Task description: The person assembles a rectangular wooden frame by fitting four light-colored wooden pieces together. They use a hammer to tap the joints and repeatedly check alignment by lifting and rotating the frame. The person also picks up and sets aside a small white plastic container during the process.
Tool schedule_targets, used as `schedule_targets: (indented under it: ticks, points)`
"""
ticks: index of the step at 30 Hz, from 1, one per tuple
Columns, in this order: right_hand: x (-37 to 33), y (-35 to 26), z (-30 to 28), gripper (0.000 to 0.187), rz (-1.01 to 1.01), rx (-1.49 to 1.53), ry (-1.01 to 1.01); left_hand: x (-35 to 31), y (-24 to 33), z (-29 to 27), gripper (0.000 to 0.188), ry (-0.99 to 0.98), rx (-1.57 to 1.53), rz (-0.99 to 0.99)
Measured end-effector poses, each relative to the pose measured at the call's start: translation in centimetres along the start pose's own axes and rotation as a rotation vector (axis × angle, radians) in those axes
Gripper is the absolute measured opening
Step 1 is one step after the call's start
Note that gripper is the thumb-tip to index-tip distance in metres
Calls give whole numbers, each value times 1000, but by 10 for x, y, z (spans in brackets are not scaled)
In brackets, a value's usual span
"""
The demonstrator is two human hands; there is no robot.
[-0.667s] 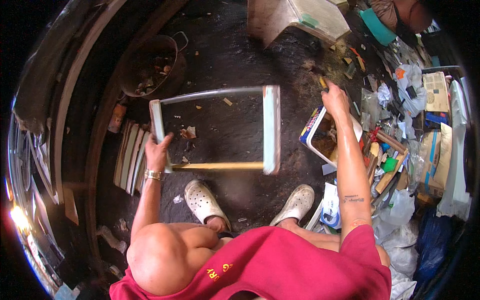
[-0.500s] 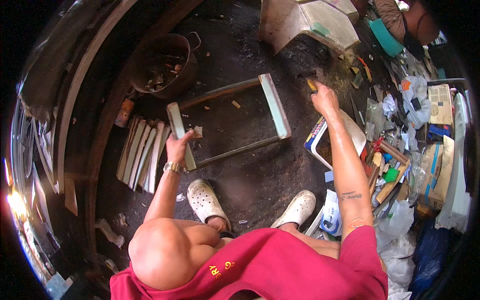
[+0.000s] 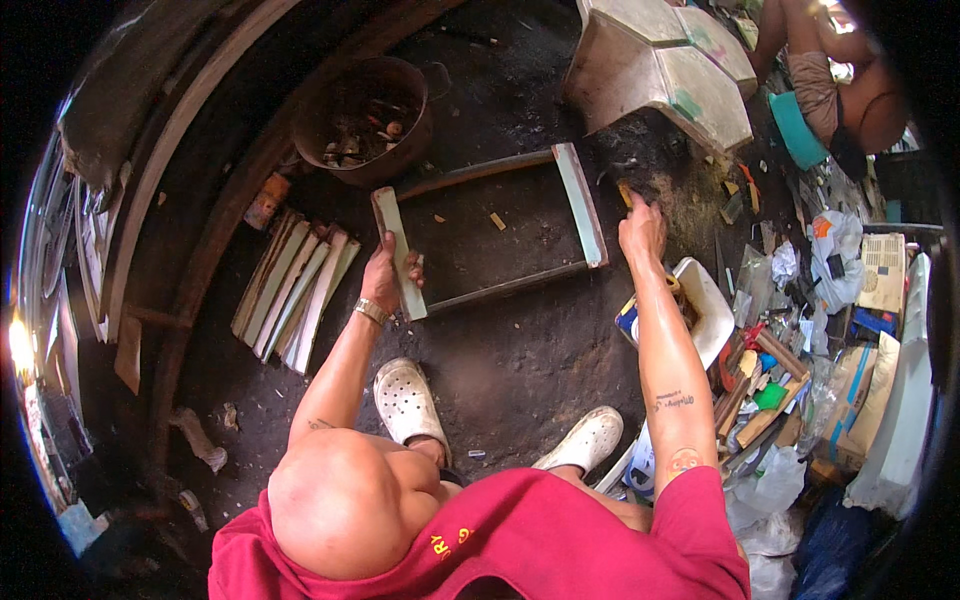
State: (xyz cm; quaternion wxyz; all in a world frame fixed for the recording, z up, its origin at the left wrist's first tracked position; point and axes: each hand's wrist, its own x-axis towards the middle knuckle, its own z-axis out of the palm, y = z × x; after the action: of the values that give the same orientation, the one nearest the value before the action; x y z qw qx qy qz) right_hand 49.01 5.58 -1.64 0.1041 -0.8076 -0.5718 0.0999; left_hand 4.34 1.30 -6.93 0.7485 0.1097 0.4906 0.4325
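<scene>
A rectangular wooden frame (image 3: 510, 284) lies on the dark ground in front of my feet, its two end boards pale green and its long sides dark. My left hand (image 3: 385, 275) is closed around the near part of the left end board (image 3: 390, 225), fingers over its inner edge. To the right of the frame, apart from it, my right hand (image 3: 643, 232) is closed on a tool with a yellow handle (image 3: 626, 193). Its dark head blends into the ground and looks like a hammer's. The opposite end board (image 3: 580, 205) stands nearest to that hand.
Several wood strips (image 3: 290, 290) lie left, below a rusty pot (image 3: 370, 120) of scraps. A white container (image 3: 705, 310) sits under my right forearm, beside piled scrap and plastic bags (image 3: 835, 250). Pale angular blocks (image 3: 665, 75) stand far right, near another person (image 3: 820, 80) by a teal basin (image 3: 797, 130).
My right hand has come closer to the frame with the tool. My left hand's fingers now wrap further over the end board. The whole view has shifted a little.
</scene>
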Motion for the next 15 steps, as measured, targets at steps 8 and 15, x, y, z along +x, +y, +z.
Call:
schedule_targets:
  ticks: [8,15]
  points:
    - [47,13,26,35,-131,-129,148,4,11,5,58,83,122,-47]
    - [17,-44,51,59,389,969,-373,13,40,32,53,190,278,159]
